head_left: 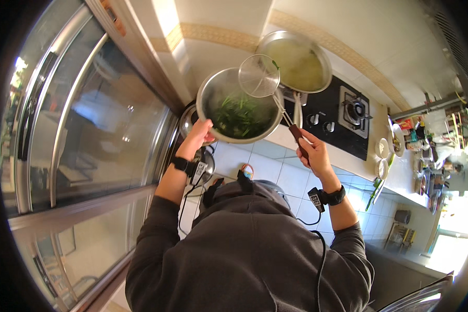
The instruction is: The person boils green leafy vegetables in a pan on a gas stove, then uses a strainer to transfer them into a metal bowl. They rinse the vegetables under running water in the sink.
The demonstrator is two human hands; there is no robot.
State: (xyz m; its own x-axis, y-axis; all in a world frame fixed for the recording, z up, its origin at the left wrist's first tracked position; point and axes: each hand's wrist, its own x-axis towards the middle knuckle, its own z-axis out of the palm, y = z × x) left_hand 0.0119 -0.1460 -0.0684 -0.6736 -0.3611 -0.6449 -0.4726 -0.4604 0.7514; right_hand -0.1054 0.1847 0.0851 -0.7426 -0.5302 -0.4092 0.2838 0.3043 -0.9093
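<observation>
My left hand (pixel 196 138) grips the near-left rim of a deep steel bowl (pixel 206 99), which holds chopped leafy greens (pixel 242 115). In my right hand (pixel 315 155) is the dark brown handle of a wire-mesh skimmer (pixel 258 76). The skimmer's round head hangs over the right far edge of the bowl, between it and the pan. One small green leaf (pixel 275 65) clings to the mesh. A wide steel pan (pixel 326 72) of steaming yellowish-green liquid sits at the back, its long handle pointing toward me.
A black gas hob (pixel 327 112) carries knobs and a free burner (pixel 355 108) to the right. Small white bowls (pixel 382 148) and green stalks (pixel 373 193) lie along the counter further right. A glass sliding door (pixel 114 114) stands close on my left. Tiled floor (pixel 265 165) shows below.
</observation>
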